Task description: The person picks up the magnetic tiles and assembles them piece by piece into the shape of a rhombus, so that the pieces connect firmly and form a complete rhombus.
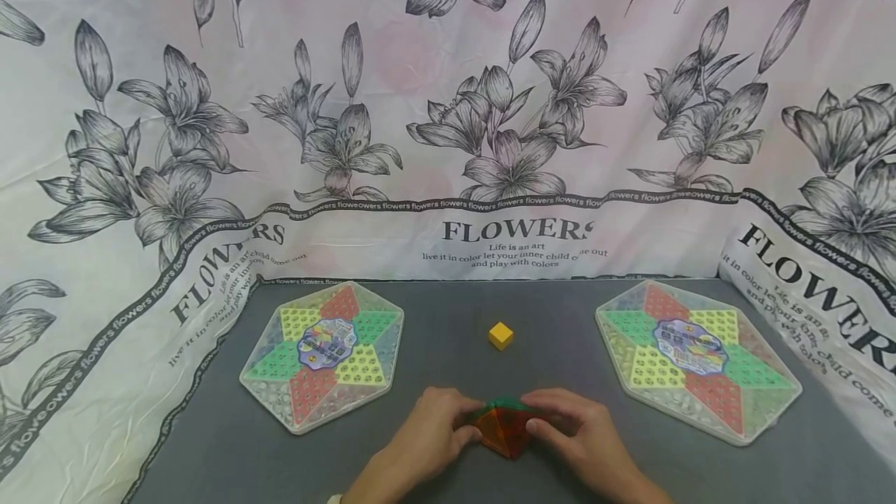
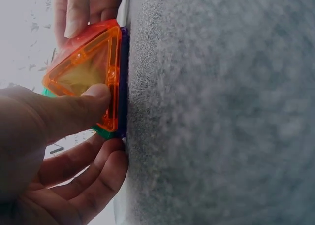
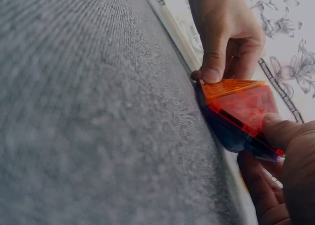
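A small pyramid of see-through magnetic tiles (image 1: 505, 432) sits on the grey table between my hands in the head view. Its orange triangle (image 2: 83, 55) faces my left hand (image 1: 428, 435), whose thumb presses that face while the other fingers reach round the green side. On the opposite side my right hand (image 1: 586, 435) holds the red triangle (image 3: 248, 109) between thumb and fingers. A dark blue-purple tile (image 3: 226, 129) forms the underside in the right wrist view. The far green face (image 1: 507, 403) shows only as a strip.
Beyond the pyramid a yellow cube (image 1: 500, 336) rests on the table (image 1: 448, 317). A hexagonal star-patterned game board (image 1: 273, 395) lies at left, another such board (image 1: 630, 387) at right. Flower-printed cloth (image 1: 392, 239) stands behind and along both sides.
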Demonstrator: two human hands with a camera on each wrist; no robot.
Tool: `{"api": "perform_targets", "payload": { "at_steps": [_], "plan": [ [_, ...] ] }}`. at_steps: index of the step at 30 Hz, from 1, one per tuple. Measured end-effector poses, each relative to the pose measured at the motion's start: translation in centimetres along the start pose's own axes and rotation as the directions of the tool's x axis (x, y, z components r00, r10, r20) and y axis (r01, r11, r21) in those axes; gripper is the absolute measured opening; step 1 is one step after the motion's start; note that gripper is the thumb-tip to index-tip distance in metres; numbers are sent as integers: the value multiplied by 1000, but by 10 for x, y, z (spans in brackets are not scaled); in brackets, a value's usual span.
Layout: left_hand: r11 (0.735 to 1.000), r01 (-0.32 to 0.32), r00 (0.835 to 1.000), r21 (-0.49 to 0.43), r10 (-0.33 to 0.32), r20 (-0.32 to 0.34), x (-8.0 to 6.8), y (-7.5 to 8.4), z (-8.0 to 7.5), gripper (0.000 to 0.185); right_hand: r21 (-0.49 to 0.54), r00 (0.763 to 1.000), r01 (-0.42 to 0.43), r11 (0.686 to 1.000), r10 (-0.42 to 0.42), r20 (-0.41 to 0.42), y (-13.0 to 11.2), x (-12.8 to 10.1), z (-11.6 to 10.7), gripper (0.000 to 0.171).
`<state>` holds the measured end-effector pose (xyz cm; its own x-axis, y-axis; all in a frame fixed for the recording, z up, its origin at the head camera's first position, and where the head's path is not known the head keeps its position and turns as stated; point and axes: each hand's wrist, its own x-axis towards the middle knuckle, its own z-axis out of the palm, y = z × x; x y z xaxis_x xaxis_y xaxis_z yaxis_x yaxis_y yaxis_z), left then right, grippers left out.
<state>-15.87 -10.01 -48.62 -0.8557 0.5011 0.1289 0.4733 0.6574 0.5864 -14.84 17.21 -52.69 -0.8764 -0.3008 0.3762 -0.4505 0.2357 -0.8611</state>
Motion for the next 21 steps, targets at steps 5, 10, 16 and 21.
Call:
{"api": "perform_targets", "payload": {
  "at_steps": [5,10,16,21],
  "plan": [
    [1000,24,1000,11,-24,-20,7,-4,1,26,-45,999,42,998,-42,-6,4,7,1,29],
    [999,48,997,7,-48,-60,10,-6,4,27,-52,1000,1,999,-2,-14,9,14,2,28],
    [999,47,997,-13,-47,-65,10,-6,5,28,-32,999,-30,999,28,-35,9,14,4,26],
    [999,44,997,-7,-44,-66,10,-5,3,27,-4,998,-34,999,34,-49,9,15,4,25]
  ]
}}
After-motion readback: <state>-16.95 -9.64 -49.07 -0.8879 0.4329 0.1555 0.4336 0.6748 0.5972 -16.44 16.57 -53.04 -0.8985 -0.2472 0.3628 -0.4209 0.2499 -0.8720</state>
